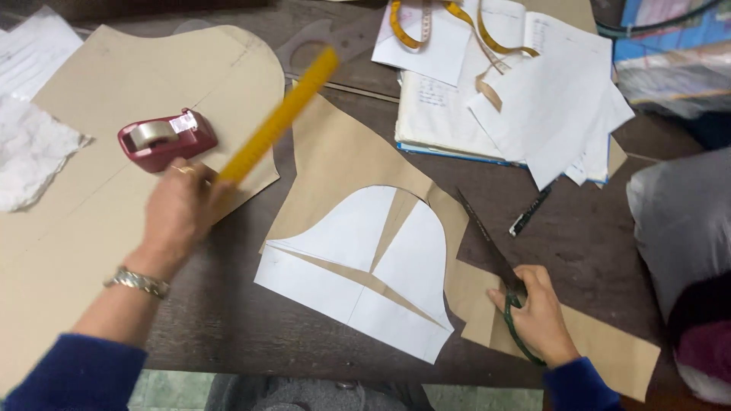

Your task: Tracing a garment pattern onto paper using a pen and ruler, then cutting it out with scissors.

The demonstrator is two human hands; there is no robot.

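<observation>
Over toward the left edge of the table (228,335), a crumpled white cloth (27,152) lies on the big brown pattern sheet (84,205), and the red tape dispenser (166,138) sits on that same sheet, just beyond my knuckles. My left hand (179,209) is clenched around the low end of the yellow ruler (278,122), which slants up and away to the right, blurred, lifted off the paper rather than lying flat. The wrist is turned inward with the watch (137,282) showing, the blue sleeve (76,373) at the near edge.

At the table's middle lies the white paper pattern (343,259), slashed and spread into wedges over a smaller brown paper (343,156), flat so its outline stays readable against the brown.

Near the right of the near edge, my right hand (537,312) grasps the scissors (495,255); my fingers are through the green handles, blades closed and pointing away toward the far edge, resting on the brown paper's margin. A black pen (531,211) lies just beyond, and loose white sheets (533,99) with a yellow measuring tape (449,23) crowd the far right corner.
</observation>
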